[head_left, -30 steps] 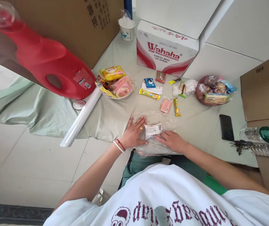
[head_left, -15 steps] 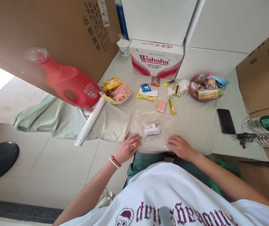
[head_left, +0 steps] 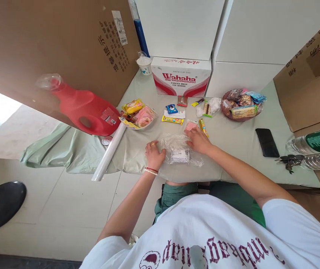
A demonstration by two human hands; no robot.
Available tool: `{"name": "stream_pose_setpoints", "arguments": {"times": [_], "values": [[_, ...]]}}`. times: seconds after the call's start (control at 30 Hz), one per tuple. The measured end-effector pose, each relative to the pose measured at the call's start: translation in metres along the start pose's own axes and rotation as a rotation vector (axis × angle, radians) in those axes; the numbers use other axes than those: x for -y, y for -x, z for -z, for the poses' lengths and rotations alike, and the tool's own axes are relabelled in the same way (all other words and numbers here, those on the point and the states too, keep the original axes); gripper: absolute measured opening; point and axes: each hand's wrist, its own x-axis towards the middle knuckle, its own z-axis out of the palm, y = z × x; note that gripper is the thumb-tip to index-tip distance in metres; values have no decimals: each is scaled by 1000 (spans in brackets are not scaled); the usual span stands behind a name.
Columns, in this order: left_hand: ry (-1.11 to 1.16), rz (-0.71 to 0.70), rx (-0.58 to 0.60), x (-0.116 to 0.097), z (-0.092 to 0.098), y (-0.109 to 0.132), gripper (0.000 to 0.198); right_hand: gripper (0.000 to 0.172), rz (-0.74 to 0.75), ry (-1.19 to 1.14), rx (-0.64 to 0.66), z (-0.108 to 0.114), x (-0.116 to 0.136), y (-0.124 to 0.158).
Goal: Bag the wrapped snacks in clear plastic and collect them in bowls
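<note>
Where the pale cloth (head_left: 232,149) creases, near left, it could slip and drag the clear film (head_left: 173,141). My left hand (head_left: 154,155) curls at the film's left edge, my right hand (head_left: 199,139) at its far right; pinching or only resting, can't tell. White packet (head_left: 180,156) at the film's near middle: an uneven tug could skew it. Pink packet (head_left: 191,125), partly behind my right fingertips, and yellow bar (head_left: 204,127), just right: a stray knuckle could knock either.

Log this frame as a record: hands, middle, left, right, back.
left hand: at left edge of crumpled clear plastic film
right hand: at film's right side, partly hiding flat pink wrapped snack
middle: small white rectangular printed packet
left: large red plastic jug
right: flat black rectangular phone
back: red-and-white Wahaha cardboard box
</note>
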Motion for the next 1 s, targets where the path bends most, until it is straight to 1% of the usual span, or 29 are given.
{"name": "stream_pose_setpoints", "arguments": {"times": [0.03,0.07,0.1,0.13,0.2,0.27,0.3,0.37,0.43,0.5,0.6,0.63,0.67,0.7,0.77,0.83,0.93,1.0], "values": [[18,-5,-28,-2,0,5,55,64,4,-7,25,-3,8,-10],[37,-20,-56,-5,-1,9,62,69,-13,-17,42,-6,14,-19],[52,-40,-76,-9,-2,14,69,69,-39,-27,53,-10,18,-26],[60,-59,-82,-12,-4,18,77,65,-64,-37,60,-12,21,-32],[51,-62,-53,-18,-10,22,88,51,-91,-57,84,-13,24,-38],[44,-31,-18,-20,-17,22,93,38,-76,-79,118,-11,26,-34],[49,-21,-16,-20,-20,20,95,35,-41,-89,127,-9,29,-28],[53,-19,-29,-16,-25,17,95,32,96,-70,141,-6,37,-10],[38,-35,-38,-10,-26,14,90,31,266,27,163,-6,47,12],[14,-64,-40,-3,-23,12,72,31,369,151,183,-9,57,33],[-4,-107,-18,7,-10,13,30,27,388,204,162,-12,63,56],[27,-101,9,9,-4,13,19,32,389,197,157,-13,63,60],[82,-79,42,10,3,13,13,38,392,191,156,-14,63,63],[153,-49,79,11,8,13,10,41,391,191,159,-16,62,64],[298,13,144,11,17,13,9,38,377,206,167,-18,61,64],[391,62,195,8,22,12,11,38,359,214,169,-20,60,62],[495,157,229,2,23,13,13,39,348,188,180,-23,61,59],[549,233,221,-3,23,14,20,36,327,147,178,-26,62,58]]}}
